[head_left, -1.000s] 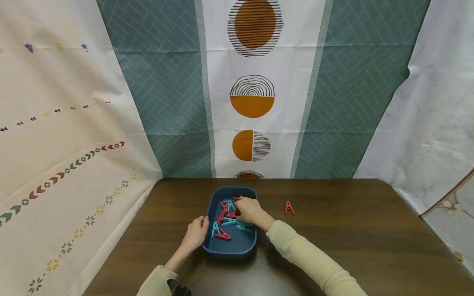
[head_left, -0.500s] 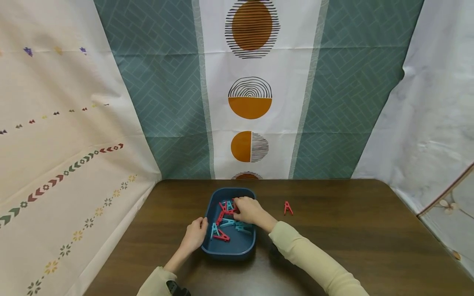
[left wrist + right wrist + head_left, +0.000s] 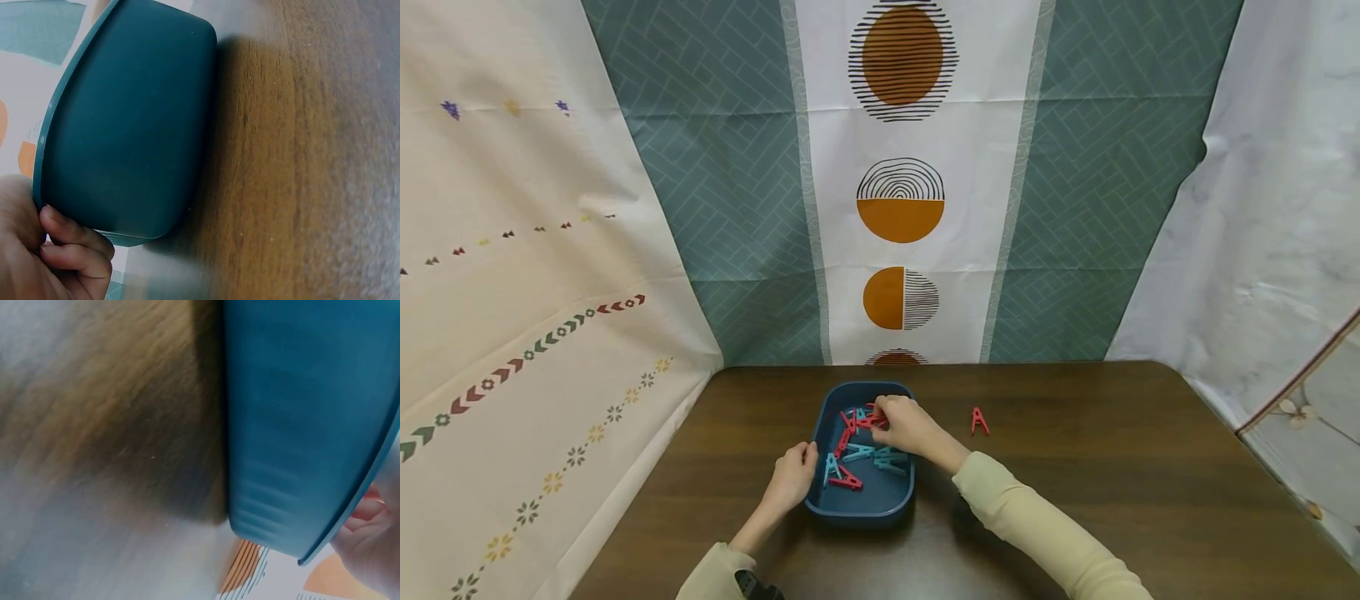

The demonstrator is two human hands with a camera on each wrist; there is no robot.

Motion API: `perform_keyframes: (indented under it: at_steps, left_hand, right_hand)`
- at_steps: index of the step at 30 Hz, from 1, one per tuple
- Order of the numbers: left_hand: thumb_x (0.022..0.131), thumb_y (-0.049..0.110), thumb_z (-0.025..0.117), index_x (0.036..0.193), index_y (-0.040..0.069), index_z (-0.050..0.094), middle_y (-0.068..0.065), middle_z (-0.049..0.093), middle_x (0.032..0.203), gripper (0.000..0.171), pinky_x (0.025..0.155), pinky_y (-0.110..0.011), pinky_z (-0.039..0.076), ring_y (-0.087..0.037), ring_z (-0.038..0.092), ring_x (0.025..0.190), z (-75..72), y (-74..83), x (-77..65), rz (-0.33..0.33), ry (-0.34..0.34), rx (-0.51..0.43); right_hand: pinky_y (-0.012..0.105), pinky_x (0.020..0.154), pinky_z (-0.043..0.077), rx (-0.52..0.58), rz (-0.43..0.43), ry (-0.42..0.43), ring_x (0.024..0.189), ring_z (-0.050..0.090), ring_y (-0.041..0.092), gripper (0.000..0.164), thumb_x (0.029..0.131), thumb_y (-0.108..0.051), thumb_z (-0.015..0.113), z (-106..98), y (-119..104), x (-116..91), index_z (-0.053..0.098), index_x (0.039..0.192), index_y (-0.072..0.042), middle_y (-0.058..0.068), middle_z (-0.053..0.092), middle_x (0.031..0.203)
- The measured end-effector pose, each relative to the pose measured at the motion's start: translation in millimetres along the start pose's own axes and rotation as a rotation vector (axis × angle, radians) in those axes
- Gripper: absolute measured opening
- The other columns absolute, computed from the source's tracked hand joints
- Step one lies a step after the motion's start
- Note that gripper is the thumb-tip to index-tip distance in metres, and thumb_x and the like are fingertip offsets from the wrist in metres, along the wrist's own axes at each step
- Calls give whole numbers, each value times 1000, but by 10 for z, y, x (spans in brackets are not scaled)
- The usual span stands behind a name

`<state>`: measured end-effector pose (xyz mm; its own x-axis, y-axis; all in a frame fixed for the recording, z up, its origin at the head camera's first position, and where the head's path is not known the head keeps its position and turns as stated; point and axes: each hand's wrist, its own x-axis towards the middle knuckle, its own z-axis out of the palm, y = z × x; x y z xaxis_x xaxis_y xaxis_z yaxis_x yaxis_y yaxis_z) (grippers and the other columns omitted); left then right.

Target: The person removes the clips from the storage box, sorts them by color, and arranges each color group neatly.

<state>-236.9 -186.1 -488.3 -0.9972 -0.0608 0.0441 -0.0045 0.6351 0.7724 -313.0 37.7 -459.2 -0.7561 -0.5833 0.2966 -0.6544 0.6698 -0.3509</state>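
Note:
A dark blue plastic tub [image 3: 863,502] stands on the table, holding several red and light blue clothespins. My left hand [image 3: 792,477] grips the tub's left rim; in the left wrist view its curled fingers [image 3: 78,240] lie against the outer wall. Over the tub's right rim reaches my right hand [image 3: 913,427], its fingertips down among the pins and pinching a red clothespin [image 3: 880,423]. The right wrist view shows a bit of red at those fingers, mostly hidden behind the rim. Nearer the front of the tub lie a light blue clothespin [image 3: 832,468] and a red one.
A single red clothespin [image 3: 979,421] lies on the dark wooden table [image 3: 1075,467], right of the tub. Patterned cloths [image 3: 745,208] hang behind the table and at both sides. A dark band [image 3: 756,586] is on the left wrist.
My right hand has shifted slightly among the pins, and red clothespins at its fingertips lie differently. The left hand keeps its grip on the rim. The head view has turned slightly.

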Motion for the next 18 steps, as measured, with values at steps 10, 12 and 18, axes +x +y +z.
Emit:
perform_keyframes:
  at_steps: [10, 12, 18]
  left_hand:
    - [103, 22, 41, 77, 3, 51, -2, 41, 61, 34, 48, -25, 34, -14, 42, 53, 16, 9, 1, -5, 0, -1]
    - [103, 22, 41, 77, 3, 52, -2, 41, 61, 34, 48, -25, 35, -14, 42, 53, 12, 13, 2, -3, -4, -6]
    - [103, 22, 41, 74, 5, 49, -2, 41, 61, 34, 48, -25, 34, -14, 40, 52, -1, 13, 9, -2, -1, -4]
  right_hand:
    - [21, 65, 46, 55, 14, 57, 76, 49, 12, 25, 82, -18, 72, -26, 80, -87, 57, 100, -8, 8, 60, 88]
    - [22, 67, 48, 53, 23, 77, 77, 50, 12, 26, 82, -19, 73, -33, 98, -99, 57, 101, -9, 6, 60, 88]
    - [28, 73, 52, 41, -1, 143, 80, 52, 13, 28, 81, -17, 75, -67, 151, -133, 61, 104, -8, 5, 61, 90]
